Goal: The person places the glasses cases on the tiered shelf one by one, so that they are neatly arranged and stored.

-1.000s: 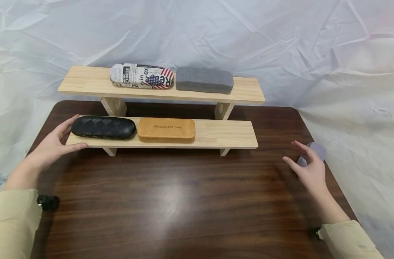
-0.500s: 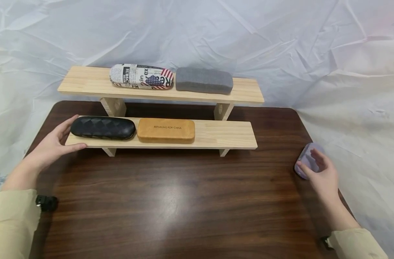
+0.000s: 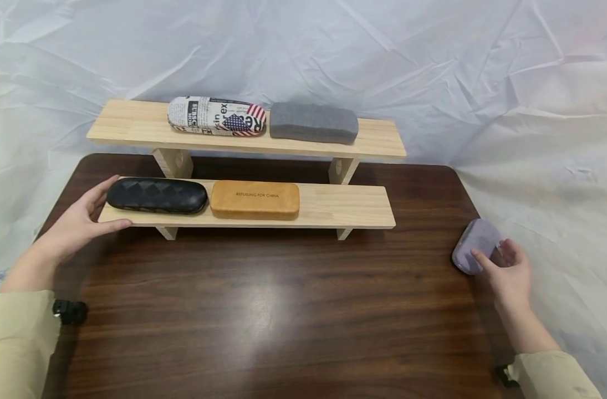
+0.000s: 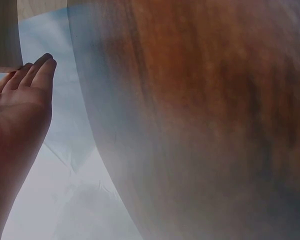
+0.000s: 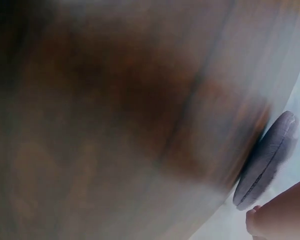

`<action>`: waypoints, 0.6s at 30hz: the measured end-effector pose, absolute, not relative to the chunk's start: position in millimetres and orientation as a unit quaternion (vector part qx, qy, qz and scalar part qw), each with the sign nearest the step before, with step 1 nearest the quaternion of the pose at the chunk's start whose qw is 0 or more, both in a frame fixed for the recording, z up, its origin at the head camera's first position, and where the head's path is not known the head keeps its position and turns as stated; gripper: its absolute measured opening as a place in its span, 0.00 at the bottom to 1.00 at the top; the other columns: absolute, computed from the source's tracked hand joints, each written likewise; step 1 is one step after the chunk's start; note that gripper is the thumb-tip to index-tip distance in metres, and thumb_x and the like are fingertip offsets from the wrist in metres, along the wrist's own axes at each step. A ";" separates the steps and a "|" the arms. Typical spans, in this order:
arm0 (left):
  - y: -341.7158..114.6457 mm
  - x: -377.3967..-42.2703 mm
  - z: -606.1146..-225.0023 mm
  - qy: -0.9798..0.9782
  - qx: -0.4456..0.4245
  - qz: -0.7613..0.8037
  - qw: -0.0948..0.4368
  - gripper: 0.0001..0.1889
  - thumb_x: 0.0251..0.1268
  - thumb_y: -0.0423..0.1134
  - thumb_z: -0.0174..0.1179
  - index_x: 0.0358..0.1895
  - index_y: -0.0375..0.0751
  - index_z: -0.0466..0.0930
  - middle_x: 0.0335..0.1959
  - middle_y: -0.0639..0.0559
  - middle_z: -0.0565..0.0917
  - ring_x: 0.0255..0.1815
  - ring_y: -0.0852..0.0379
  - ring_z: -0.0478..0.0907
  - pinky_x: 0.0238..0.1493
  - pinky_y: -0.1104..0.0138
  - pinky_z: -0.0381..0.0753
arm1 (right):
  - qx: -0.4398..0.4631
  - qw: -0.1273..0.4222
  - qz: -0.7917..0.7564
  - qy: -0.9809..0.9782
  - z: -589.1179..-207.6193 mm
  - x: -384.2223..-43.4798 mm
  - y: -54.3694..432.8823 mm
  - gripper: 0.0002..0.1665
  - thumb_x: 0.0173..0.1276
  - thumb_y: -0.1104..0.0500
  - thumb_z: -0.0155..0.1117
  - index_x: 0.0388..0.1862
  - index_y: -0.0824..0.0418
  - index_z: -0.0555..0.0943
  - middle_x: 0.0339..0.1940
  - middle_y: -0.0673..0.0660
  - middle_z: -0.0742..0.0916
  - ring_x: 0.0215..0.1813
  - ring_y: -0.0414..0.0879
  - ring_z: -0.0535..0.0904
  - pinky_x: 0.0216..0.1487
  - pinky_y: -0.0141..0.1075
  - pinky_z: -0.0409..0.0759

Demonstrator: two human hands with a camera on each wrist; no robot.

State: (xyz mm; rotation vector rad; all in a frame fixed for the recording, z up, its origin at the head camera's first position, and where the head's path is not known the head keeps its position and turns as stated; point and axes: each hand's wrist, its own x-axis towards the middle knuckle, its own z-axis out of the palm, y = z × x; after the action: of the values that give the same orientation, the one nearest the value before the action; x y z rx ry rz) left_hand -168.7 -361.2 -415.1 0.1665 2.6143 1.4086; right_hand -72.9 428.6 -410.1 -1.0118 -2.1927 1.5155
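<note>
In the head view my left hand (image 3: 78, 221) holds the left end of the lower wooden shelf (image 3: 350, 206), thumb along its front edge and fingers behind. The left wrist view shows the fingers (image 4: 37, 75) right at the shelf's end. A black quilted glasses case (image 3: 157, 195) lies beside this hand, then a tan glasses case (image 3: 255, 200). At the table's right edge, my right hand (image 3: 511, 280) has its thumb over a purple glasses case (image 3: 478, 244) and its bent fingers beyond the case's right side. In the right wrist view that case (image 5: 267, 162) lies just past the fingertips.
Behind stands a higher wooden shelf (image 3: 128, 123), bearing a newspaper-print glasses case (image 3: 217, 116) and a grey glasses case (image 3: 313, 123). Both shelves stand on a dark brown wooden table (image 3: 263, 305). A crumpled white sheet (image 3: 303, 50) hangs behind and at the sides.
My right hand has moved right and toward me, from over the purple glasses case to its near right side, uncovering more of it. My left hand stays on the lower shelf.
</note>
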 end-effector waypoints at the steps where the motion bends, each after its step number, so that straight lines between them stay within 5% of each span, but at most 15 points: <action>1: -361.4 -168.8 -415.0 0.876 0.055 0.472 0.085 0.53 0.76 0.35 0.66 0.89 0.60 0.34 0.91 0.53 0.39 0.84 0.73 0.44 0.62 0.95 0.53 | -0.354 0.139 0.530 -0.758 -410.3 -73.5 429.0 0.53 0.72 0.63 0.73 0.88 0.55 0.55 0.88 0.52 0.64 0.86 0.40 0.59 0.77 0.21 0.64; 6: -362.2 -169.8 -414.6 0.875 0.055 0.473 0.092 0.53 0.77 0.36 0.65 0.89 0.61 0.33 0.91 0.55 0.36 0.88 0.63 0.39 0.62 0.95 0.51 | -0.353 0.092 0.505 -0.782 -413.3 -75.3 434.0 0.55 0.75 0.59 0.70 0.90 0.57 0.49 0.90 0.54 0.59 0.87 0.41 0.55 0.82 0.26 0.59; 14: -361.3 -170.5 -414.4 0.878 0.049 0.467 0.093 0.54 0.77 0.37 0.66 0.89 0.61 0.33 0.91 0.51 0.37 0.86 0.65 0.44 0.60 0.95 0.54 | -0.330 0.033 0.476 -0.814 -417.0 -77.9 439.3 0.58 0.77 0.53 0.68 0.90 0.60 0.42 0.90 0.63 0.53 0.88 0.47 0.53 0.82 0.25 0.58; 18: -362.0 -169.6 -415.0 0.880 0.048 0.464 0.092 0.54 0.76 0.37 0.66 0.89 0.61 0.33 0.91 0.50 0.38 0.84 0.69 0.45 0.59 0.95 0.55 | -0.311 -0.012 0.423 -0.851 -416.5 -79.4 439.9 0.61 0.77 0.46 0.67 0.90 0.61 0.38 0.89 0.67 0.52 0.86 0.57 0.52 0.85 0.37 0.56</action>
State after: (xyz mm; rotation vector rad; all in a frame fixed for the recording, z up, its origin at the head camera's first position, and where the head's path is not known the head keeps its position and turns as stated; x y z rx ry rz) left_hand -169.6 -362.0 -415.0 0.1438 2.6123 1.3789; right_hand -79.4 439.9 -416.5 -0.9854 -2.6941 1.3407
